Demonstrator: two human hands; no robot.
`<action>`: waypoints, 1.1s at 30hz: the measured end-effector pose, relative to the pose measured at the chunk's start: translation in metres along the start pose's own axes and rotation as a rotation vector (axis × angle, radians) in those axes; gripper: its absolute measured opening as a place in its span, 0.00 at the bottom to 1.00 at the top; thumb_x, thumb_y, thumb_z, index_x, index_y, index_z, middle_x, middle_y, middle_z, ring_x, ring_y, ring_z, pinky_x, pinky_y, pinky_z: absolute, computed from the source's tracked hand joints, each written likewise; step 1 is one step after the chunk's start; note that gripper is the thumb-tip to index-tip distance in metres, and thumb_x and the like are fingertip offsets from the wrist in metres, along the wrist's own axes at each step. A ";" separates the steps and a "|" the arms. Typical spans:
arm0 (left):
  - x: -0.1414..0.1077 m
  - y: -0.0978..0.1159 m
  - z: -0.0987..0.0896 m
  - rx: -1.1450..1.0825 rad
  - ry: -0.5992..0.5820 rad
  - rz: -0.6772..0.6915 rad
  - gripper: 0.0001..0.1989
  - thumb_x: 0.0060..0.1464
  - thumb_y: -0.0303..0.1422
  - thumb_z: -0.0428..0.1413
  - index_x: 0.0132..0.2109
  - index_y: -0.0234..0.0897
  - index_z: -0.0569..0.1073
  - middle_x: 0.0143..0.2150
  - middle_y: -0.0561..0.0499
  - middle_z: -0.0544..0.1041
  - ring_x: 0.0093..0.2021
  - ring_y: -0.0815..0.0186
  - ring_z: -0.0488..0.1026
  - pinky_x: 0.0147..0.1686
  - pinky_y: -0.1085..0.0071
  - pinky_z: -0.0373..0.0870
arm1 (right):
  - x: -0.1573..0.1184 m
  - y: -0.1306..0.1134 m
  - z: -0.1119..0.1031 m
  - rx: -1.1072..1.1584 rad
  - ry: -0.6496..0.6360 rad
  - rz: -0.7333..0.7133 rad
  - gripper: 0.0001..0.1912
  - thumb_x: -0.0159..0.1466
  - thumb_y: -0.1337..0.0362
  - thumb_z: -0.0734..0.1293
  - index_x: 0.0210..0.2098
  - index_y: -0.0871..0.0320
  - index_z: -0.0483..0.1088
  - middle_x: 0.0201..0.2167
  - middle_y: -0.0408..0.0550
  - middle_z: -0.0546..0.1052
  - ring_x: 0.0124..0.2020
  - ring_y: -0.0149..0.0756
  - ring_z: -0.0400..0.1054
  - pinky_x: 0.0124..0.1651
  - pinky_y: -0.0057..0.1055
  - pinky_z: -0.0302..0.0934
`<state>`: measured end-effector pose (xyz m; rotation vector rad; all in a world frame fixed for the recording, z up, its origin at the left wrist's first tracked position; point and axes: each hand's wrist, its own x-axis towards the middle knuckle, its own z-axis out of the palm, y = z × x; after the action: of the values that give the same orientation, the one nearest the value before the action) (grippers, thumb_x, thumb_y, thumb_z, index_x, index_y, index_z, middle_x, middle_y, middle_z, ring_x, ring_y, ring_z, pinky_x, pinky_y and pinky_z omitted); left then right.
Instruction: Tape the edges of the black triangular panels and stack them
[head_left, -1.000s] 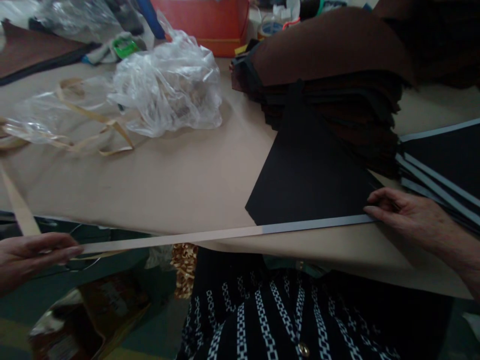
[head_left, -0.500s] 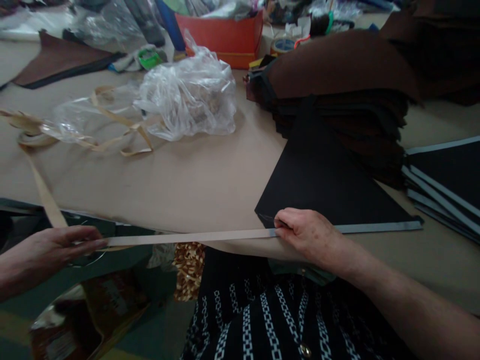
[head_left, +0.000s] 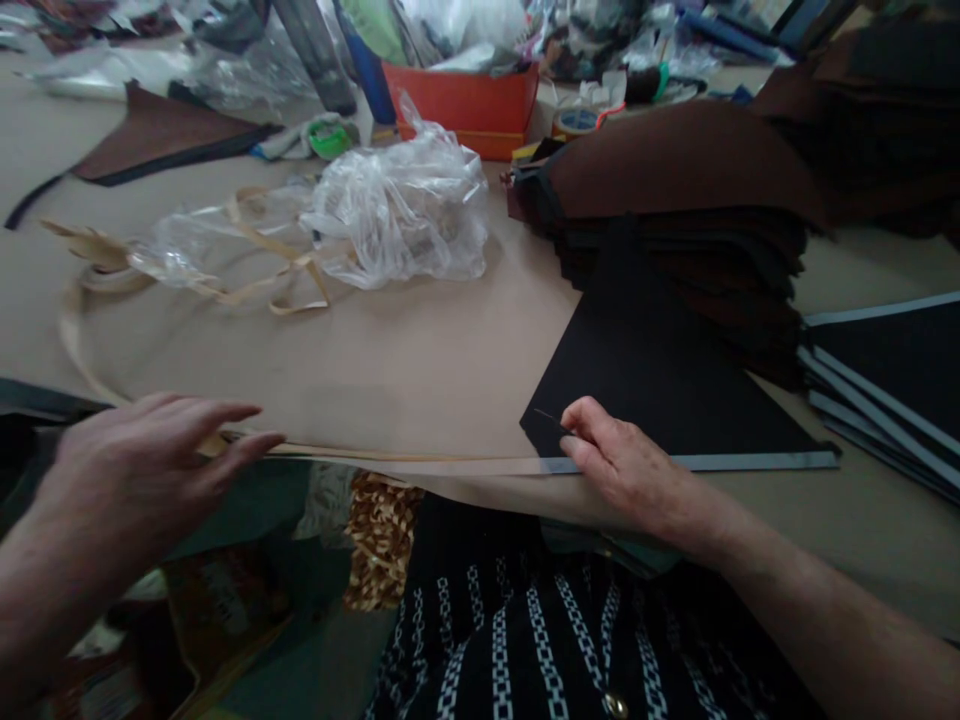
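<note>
A black panel (head_left: 637, 350) lies on the table with a grey strip (head_left: 750, 461) along its near edge. My right hand (head_left: 622, 460) is closed at the panel's near left part, pinching a thin dark pointed tool (head_left: 551, 417). From there a beige tape (head_left: 420, 464) runs left along the table's front edge. My left hand (head_left: 165, 440) is at the tape's left part, thumb and forefinger apart, with the tape passing behind the fingers. More tape curves up to a loose coil (head_left: 112, 280) at the left.
A crumpled plastic bag (head_left: 409, 215) sits behind the tape, with a red box (head_left: 469, 110) beyond. Stacked brown and black pieces (head_left: 675, 180) stand behind the panel. Grey-edged black panels (head_left: 892, 370) are at the right. An open bag (head_left: 217, 610) is below the table's edge.
My left hand has moved right and its fingers have opened. The tape, earlier stretched taut, now lies lower along the table edge. The view has shifted slightly; my right hand stays at the panel.
</note>
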<state>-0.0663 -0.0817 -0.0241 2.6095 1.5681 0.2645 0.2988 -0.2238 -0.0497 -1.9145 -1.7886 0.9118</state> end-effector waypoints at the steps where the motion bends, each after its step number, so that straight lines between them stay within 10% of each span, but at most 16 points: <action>1: 0.002 0.022 0.004 -0.005 0.003 0.124 0.20 0.55 0.45 0.52 0.44 0.32 0.72 0.38 0.56 0.69 0.39 0.70 0.64 0.46 0.68 0.57 | -0.004 0.000 -0.003 0.074 0.021 -0.011 0.08 0.67 0.63 0.54 0.37 0.58 0.62 0.25 0.41 0.69 0.25 0.29 0.63 0.30 0.28 0.54; 5: 0.008 0.118 0.032 -0.158 -0.056 0.513 0.08 0.57 0.36 0.53 0.40 0.36 0.71 0.38 0.50 0.76 0.45 0.60 0.68 0.49 0.61 0.63 | -0.018 0.004 -0.004 0.215 0.146 -0.081 0.10 0.66 0.64 0.57 0.30 0.58 0.65 0.27 0.42 0.67 0.29 0.29 0.62 0.33 0.26 0.55; 10: 0.015 0.193 0.060 -0.067 -0.229 0.421 0.06 0.57 0.35 0.53 0.36 0.38 0.71 0.36 0.48 0.75 0.41 0.55 0.68 0.43 0.58 0.61 | -0.023 0.008 0.011 0.330 0.055 0.020 0.10 0.63 0.66 0.61 0.29 0.59 0.72 0.26 0.41 0.70 0.29 0.28 0.64 0.32 0.25 0.56; 17: 0.024 0.200 0.066 0.020 -0.271 0.403 0.06 0.55 0.32 0.53 0.31 0.38 0.70 0.32 0.48 0.72 0.35 0.56 0.66 0.35 0.61 0.54 | -0.020 0.007 0.027 0.205 0.086 0.118 0.25 0.59 0.66 0.64 0.57 0.58 0.64 0.21 0.37 0.69 0.21 0.27 0.61 0.27 0.26 0.55; 33: 0.022 0.200 0.070 -0.060 -0.297 0.415 0.06 0.53 0.29 0.53 0.29 0.39 0.71 0.31 0.49 0.72 0.35 0.58 0.64 0.35 0.61 0.52 | -0.018 0.005 0.037 -0.258 0.008 -0.013 0.21 0.62 0.67 0.60 0.55 0.57 0.63 0.32 0.48 0.78 0.31 0.38 0.72 0.32 0.32 0.60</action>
<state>0.1312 -0.1552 -0.0576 2.7457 0.9088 -0.0510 0.2779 -0.2482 -0.0765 -2.0523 -1.9938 0.6954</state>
